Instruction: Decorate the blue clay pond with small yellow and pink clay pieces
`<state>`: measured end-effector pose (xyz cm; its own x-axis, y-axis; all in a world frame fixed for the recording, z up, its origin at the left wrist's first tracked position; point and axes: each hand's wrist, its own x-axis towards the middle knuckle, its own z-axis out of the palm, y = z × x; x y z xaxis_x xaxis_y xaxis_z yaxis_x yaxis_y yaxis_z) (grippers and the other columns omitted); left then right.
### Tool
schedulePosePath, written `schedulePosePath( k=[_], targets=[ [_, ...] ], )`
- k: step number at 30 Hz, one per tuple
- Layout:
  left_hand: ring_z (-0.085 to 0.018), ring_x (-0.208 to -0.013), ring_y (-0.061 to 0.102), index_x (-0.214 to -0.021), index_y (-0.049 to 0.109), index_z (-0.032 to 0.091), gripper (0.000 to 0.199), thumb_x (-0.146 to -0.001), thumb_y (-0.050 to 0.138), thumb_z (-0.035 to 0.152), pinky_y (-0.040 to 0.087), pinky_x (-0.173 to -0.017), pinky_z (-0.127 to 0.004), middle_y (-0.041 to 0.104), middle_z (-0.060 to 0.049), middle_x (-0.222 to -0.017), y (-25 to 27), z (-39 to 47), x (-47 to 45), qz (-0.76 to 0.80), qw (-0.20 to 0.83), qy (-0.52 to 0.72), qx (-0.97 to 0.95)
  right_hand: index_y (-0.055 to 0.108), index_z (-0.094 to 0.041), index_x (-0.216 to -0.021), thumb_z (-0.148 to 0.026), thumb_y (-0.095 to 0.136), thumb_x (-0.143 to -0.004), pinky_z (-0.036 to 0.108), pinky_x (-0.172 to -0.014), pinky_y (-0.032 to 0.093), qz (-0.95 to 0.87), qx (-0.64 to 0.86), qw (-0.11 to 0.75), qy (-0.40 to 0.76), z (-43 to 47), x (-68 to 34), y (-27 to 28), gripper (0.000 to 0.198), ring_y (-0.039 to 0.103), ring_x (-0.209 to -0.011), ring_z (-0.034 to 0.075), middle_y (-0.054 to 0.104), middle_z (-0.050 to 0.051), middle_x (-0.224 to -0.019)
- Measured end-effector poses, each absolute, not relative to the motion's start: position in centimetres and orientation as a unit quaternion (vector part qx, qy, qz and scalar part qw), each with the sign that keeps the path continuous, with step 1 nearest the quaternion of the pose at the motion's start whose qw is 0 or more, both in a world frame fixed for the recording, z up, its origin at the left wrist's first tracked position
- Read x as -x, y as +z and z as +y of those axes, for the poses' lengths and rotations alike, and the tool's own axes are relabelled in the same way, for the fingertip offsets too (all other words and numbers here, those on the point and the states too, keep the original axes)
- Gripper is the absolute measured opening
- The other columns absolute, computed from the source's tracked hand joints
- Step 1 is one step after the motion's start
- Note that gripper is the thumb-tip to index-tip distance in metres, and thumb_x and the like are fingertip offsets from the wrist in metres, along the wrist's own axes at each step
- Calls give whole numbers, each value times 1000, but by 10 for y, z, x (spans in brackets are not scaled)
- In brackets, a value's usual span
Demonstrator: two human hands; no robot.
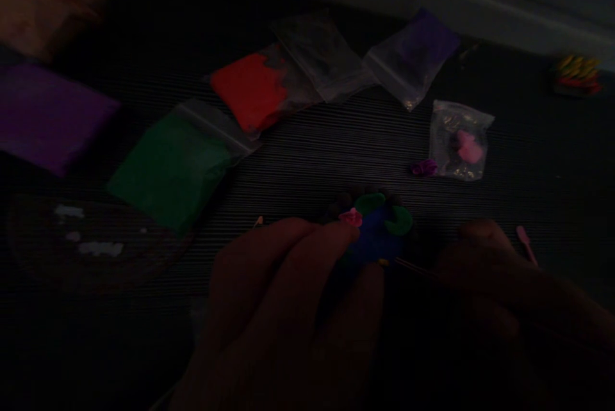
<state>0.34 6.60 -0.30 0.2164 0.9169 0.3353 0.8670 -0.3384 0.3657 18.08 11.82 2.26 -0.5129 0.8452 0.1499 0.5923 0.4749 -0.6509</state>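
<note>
So the light's really dim here, but a little clay pond is sitting on the dark table, right between the two hands. The left hand is reaching over its near left side, thumb and forefinger standing apart; can't tell if they're actually gripping it. The forefinger is ending right by a pink flower. Two green lily pads are lying on the blue middle, and dark beads are lining the far rim. The right hand is pinching a thin tool, whose tip is pointing at a tiny yellow bit near the left thumb. Beyond the pond, a purple piece is lying just beside a baggie with pink clay. Green and red clay bags are lying over to the left.
</note>
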Motion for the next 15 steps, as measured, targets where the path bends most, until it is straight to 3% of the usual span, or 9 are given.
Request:
schedulePosePath(
  k=[3, 6, 10, 15],
  targets=[
    [-20, -85, 51, -86, 59, 29, 21, -67, 53, 36, 44, -69, -34, 56, -1, -96, 3, 70, -3, 595, 75, 261, -756, 56, -17, -66, -31, 42, -78, 28, -58, 45, -814, 438, 220, 312, 115, -187, 21, 23, 51, -50, 10, 53, -1, -53],
    [-20, -88, 48, -80, 59, 28, 13, -67, 54, 27, 42, -71, -33, 53, 1, -97, 8, 70, -8, 628, 102, 268, -723, 55, -18, -74, -22, 49, -74, 29, -60, 44, -803, 428, 261, 323, 111, -189, 18, 7, 52, -56, 11, 56, -1, -61],
    [-18, -89, 45, -78, 59, 27, 13, -69, 51, 22, 40, -74, -31, 50, 2, -95, 11, 70, -11, 623, 91, 264, -731, 54, -21, -78, -15, 50, -72, 28, -57, 42, -775, 430, 364, 284, 108, -188, 11, 9, 52, -60, 11, 56, -2, -67],
    [-20, -90, 44, -74, 61, 24, 12, -70, 50, 23, 37, -79, -37, 52, 1, -91, 21, 80, -15, 609, 61, 189, -768, 56, -20, -74, -20, 52, -73, 26, -53, 41, -750, 476, 379, 257, 108, -191, 8, 4, 54, -60, 12, 55, -1, -67]
  ],
)
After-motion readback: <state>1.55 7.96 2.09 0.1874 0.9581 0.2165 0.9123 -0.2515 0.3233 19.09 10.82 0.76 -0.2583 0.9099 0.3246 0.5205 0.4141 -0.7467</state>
